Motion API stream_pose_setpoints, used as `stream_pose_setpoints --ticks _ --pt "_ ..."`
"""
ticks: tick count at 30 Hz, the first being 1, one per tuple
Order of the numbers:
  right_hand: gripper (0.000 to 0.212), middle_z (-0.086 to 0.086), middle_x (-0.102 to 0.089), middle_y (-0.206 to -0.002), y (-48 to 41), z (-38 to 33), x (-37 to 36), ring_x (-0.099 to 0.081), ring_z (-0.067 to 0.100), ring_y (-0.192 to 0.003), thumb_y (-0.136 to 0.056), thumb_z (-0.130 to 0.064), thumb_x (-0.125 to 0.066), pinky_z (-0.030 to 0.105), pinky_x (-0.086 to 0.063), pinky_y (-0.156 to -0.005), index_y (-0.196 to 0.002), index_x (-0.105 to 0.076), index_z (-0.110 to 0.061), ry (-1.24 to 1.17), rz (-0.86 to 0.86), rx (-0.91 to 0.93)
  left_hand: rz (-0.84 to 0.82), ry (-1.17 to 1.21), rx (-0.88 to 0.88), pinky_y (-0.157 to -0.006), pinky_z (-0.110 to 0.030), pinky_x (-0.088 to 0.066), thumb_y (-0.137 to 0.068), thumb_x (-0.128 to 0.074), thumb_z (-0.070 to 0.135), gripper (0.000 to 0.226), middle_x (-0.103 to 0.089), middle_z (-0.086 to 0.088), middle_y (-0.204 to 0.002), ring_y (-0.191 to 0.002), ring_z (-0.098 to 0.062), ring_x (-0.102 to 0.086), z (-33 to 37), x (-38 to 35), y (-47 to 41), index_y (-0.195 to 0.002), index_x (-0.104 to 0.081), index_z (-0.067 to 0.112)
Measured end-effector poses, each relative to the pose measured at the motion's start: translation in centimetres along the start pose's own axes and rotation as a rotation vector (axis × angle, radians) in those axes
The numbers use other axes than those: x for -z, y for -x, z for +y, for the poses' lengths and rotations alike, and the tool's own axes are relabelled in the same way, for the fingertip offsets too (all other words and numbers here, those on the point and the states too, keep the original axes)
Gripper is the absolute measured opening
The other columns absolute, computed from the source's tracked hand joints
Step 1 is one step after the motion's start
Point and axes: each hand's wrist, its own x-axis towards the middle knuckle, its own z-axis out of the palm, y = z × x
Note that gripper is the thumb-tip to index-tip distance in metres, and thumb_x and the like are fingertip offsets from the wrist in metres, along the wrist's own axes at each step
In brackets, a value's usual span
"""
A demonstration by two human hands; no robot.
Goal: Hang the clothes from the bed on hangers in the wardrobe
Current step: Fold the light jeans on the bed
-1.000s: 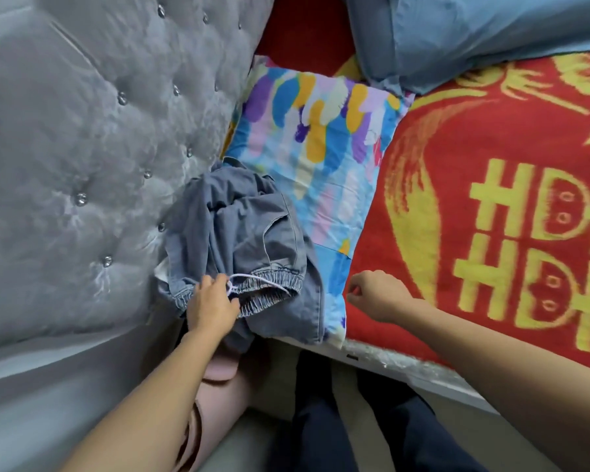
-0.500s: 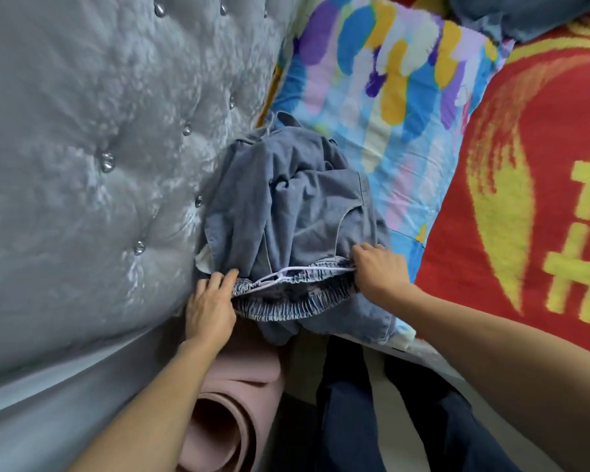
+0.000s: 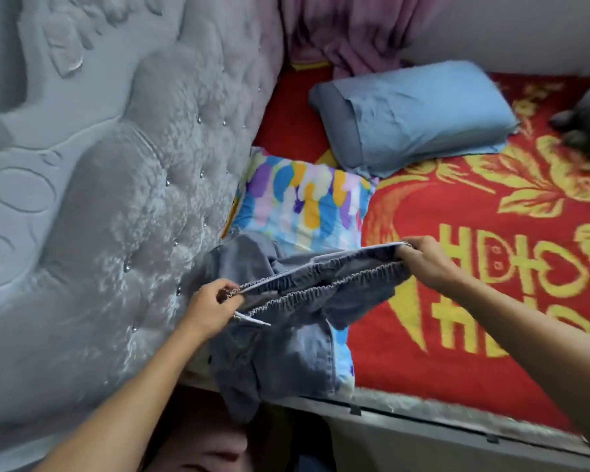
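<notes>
over the near edge of the bed point(image 3: 457, 408), beside the grey tufted headboard point(image 3: 123, 233), both hands pinch the elastic waistband of the blue-grey trousers point(image 3: 280, 349), left hand point(image 3: 212, 306) and right hand point(image 3: 423, 258) each closed on one end, pulling it taut above the multicoloured pillow point(image 3: 307, 206).

The trousers point(image 3: 286, 349) I'm gripping are washed-out blue-grey denim with a white drawstring point(image 3: 252, 320). Under them, a pillow point(image 3: 307, 206) splashed in blue, purple, yellow and white. Bedspread point(image 3: 474, 335): bright red with yellow lettering and leaves. Second pillow point(image 3: 419, 114) plain light blue. Headboard point(image 3: 123, 206) silvery grey, curtain point(image 3: 355, 28) dusty mauve.
</notes>
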Motion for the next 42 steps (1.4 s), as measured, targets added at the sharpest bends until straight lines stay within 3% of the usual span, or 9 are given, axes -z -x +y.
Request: stream_pose_setpoints --ticks 5,15,19,23,25,29,31,37,42 --pt "0.025 0.002 -0.047 -0.061 7.3 2.4 10.1 -0.041 0.014 -0.059 -0.089 -0.014 -0.051 0.027 -0.03 -0.051 -0.065 -0.058 -0.01 -0.288 0.141 -0.025 -0.018 0.185 -0.258 -0.049 -0.015 -0.036 -0.054 -0.067 0.059 0.05 -0.055 0.005 -0.061 -0.053 -0.003 -0.047 11.5 -0.6 3.2 -0.079 -0.063 0.016" --pt "0.021 0.003 -0.057 -0.057 26.2 9.8 30.7 -0.052 0.016 -0.05 -0.082 -0.02 -0.055 0.024 -0.038 -0.048 -0.067 -0.065 -0.011 -0.597 0.457 -0.064 -0.198 -0.045 -0.754 -0.068 -0.032 -0.04 -0.042 -0.067 0.086 0.087 -0.049 0.005 -0.069 -0.064 -0.011 -0.048 32.9 -8.4 16.6 -0.117 -0.055 0.042" --pt "0.022 0.004 -0.059 -0.054 31.8 11.9 37.1 -0.055 0.016 -0.043 -0.083 -0.015 -0.054 0.021 -0.043 -0.047 -0.064 -0.065 -0.01 -0.779 0.535 -0.087 -0.084 -0.428 -0.963 -0.093 -0.041 -0.048 -0.036 -0.065 0.089 0.106 -0.064 0.006 -0.104 -0.103 -0.02 -0.061 39.1 -11.5 21.1 -0.133 -0.034 0.057" --pt "0.016 0.006 -0.064 -0.058 35.4 13.4 41.7 -0.059 0.022 -0.054 -0.08 -0.021 -0.057 0.031 -0.046 -0.06 -0.071 -0.067 -0.011 -0.789 0.539 -0.051 0.1 -0.518 -1.204 -0.085 -0.04 -0.051 -0.058 -0.056 0.081 0.078 -0.066 0.006 -0.109 -0.099 -0.023 -0.064 44.2 -12.8 22.8 -0.122 -0.057 0.036" --pt "0.019 0.008 -0.069 -0.067 36.6 13.3 43.5 -0.064 0.021 -0.058 -0.084 -0.026 -0.059 0.032 -0.05 -0.066 -0.082 -0.069 -0.01 -0.816 0.46 0.004 0.082 -0.436 -1.23 -0.077 -0.038 -0.049 -0.067 -0.053 0.066 0.058 -0.067 -0.001 -0.094 -0.089 -0.026 -0.065 46.7 -12.7 22.6 -0.107 -0.067 0.028" --pt "0.038 0.011 -0.073 -0.091 38.4 11.9 46.6 -0.07 0.021 -0.079 -0.08 -0.042 -0.067 0.031 -0.056 -0.076 -0.098 -0.07 -0.009 -0.784 0.273 0.207 -0.041 -0.187 -1.126 -0.066 -0.015 -0.044 -0.069 -0.074 0.051 0.017 -0.066 0.017 -0.071 -0.073 0.004 -0.055 51.6 -12.7 22.5 -0.082 -0.066 0.058" --pt "0.056 0.015 -0.072 -0.103 38.6 11.1 47.8 -0.07 0.025 -0.09 -0.07 -0.04 -0.074 0.033 -0.056 -0.08 -0.11 -0.067 -0.001 -0.726 0.195 0.288 -0.053 -0.073 -1.067 -0.059 -0.007 -0.044 -0.076 -0.076 0.029 0.027 -0.064 0.026 -0.061 -0.064 0.011 -0.052 53.6 -12.1 21.2 -0.075 -0.068 0.055" --pt "0.044 0.016 -0.071 -0.103 35.2 9.1 50.0 -0.069 0.027 -0.089 -0.072 -0.018 -0.072 0.036 -0.058 -0.081 -0.112 -0.063 0.0 -0.75 0.172 0.356 -0.03 0.213 -0.898 -0.065 -0.017 -0.056 -0.081 -0.071 0.018 0.01 -0.07 0.013 -0.068 -0.063 -0.001 -0.062 59.8 -11.7 16.1 -0.08 -0.073 0.028" --pt "0.04 0.014 -0.071 -0.094 31.2 10.6 51.9 -0.069 0.023 -0.078 -0.074 -0.017 -0.068 0.033 -0.059 -0.074 -0.11 -0.061 0.0 -0.899 0.261 0.327 -0.049 0.245 -0.869 -0.051 -0.008 -0.05 -0.087 -0.068 0.018 0.013 -0.064 0.002 -0.075 -0.058 -0.005 -0.061 65.3 -16.5 13.2 -0.098 -0.066 0.012"
